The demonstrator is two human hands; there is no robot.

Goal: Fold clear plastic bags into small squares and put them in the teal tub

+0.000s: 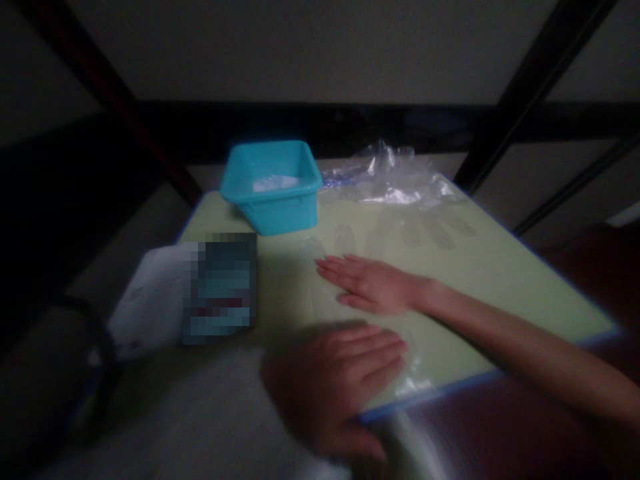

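My right hand (369,283) lies flat on a pale green board (500,280), fingers stretched out together and pointing left, pressing on a clear plastic sheet (320,293) that is hard to make out. My left hand (335,383) rests palm down at the board's near edge, fingers extended to the right, over the same clear plastic. Neither hand grips anything. Behind them, at the board's far left corner, stands a turquoise plastic tub (273,187) with something white inside.
A heap of crumpled clear plastic bags (395,180) lies at the board's far edge, right of the tub. A white cloth or paper (150,300) sits left of the board beside a blurred-out patch. Dark frame bars cross behind. The scene is dim.
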